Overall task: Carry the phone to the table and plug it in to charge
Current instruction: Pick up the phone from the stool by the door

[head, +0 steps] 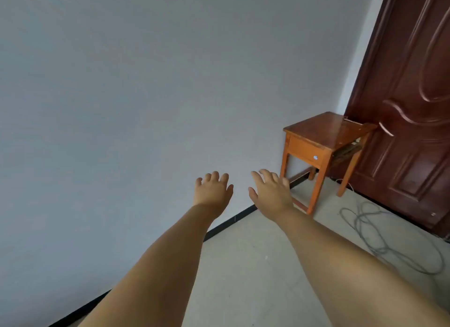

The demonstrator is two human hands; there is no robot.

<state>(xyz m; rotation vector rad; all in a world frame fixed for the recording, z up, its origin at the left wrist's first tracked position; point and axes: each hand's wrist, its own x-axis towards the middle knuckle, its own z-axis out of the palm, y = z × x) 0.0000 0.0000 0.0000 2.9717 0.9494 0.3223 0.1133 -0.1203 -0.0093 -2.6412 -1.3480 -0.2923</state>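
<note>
both hands are held out palm down with fingers spread and nothing gripped, the left hand [212, 190] just beside the right hand [270, 192]; the phone is not seen in either hand or elsewhere, though a thin pale object on the far edge of the table [323, 129] is too small to be identified. the phone is judged yet to be located and picked up, best done before the table is approached. open floor [255, 258] lies ahead, bounded by the wall [136, 95] and door [411, 122], and the looped cable [389, 241] should be stepped around.
</note>
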